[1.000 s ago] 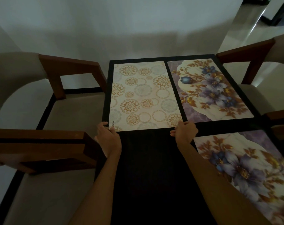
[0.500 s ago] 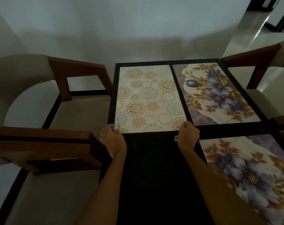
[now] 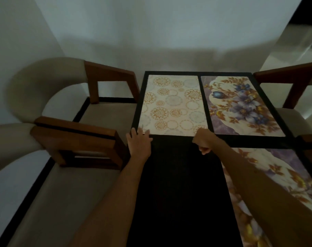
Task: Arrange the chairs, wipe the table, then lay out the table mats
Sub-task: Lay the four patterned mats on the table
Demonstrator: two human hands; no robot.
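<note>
Head view: dark table fills the middle, armchairs tucked in at left. Circle-patterned mat lies flat at the far left, floral mat just beside it, another floral mat nearer right. Left hand, fingers straight, touches the circle mat's near corner; right hand curled, gripping nothing.

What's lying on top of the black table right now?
On the black table lie a circle-patterned mat and two floral mats. The left hand touches the circle mat's corner. The right arm covers part of the near floral mat.
</note>
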